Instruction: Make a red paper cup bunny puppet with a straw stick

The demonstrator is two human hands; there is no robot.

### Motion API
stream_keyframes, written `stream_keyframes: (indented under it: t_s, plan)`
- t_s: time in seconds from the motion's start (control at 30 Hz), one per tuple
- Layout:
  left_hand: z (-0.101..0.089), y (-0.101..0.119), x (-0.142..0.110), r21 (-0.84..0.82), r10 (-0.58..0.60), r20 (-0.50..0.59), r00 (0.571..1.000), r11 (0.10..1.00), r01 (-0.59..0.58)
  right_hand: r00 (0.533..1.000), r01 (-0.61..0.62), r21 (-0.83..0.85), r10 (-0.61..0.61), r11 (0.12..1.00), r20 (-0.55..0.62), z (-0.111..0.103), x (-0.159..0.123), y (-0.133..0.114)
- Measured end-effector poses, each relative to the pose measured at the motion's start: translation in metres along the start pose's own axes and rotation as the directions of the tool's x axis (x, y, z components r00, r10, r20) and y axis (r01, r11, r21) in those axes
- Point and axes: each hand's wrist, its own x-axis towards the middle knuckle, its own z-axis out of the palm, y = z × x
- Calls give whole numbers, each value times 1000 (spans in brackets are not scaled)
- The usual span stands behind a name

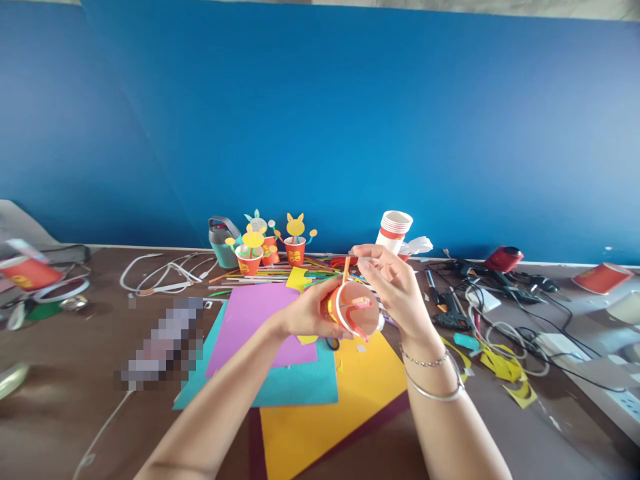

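Note:
My left hand grips a small red paper cup from the left, its open mouth tipped toward me. My right hand is closed above the cup, pinching an orange straw that sticks up behind the cup's rim. A pink curved piece shows inside the cup. Both hands hover above coloured paper sheets: purple, teal and yellow.
Three finished cup figures with paper animals stand at the back beside a grey-green mug. A stack of paper cups, loose straws, a glue gun, cables, a power strip and yellow paper scraps lie around. A blue wall rises behind.

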Motion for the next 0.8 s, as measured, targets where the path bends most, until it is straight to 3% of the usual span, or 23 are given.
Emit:
stream_keyframes:
  t_s: [0.13,0.23,0.3,0.37,0.47,0.6,0.7,0.8]
  plan:
    - [-2,-3,1,104,104,-224,969,991,-82,988,-137,-3,137,991,-78,-12,-1,-7]
    - [-7,-3,2,286,214,-301,929,950,-126,962,-245,-59,250,968,113,-18,-4,-12]
    - [-11,-3,2,425,286,-303,909,894,-140,911,-268,-143,299,953,284,-19,-7,-14]
    - [-14,-3,2,559,354,-278,893,816,-150,866,-256,-260,340,931,366,-18,-10,-15]
    - [-16,-3,2,691,403,-201,893,704,-162,875,-163,-431,332,888,352,-15,-13,-15]
    - [-15,-3,1,728,370,-121,921,664,-171,896,-68,-524,283,849,342,-13,-11,-9]
    - [-14,-2,2,709,327,-125,937,690,-146,920,-147,-507,305,849,245,-13,-7,0]
    - [-14,0,3,673,288,-138,948,729,-124,905,-285,-318,363,904,221,-10,-3,10]
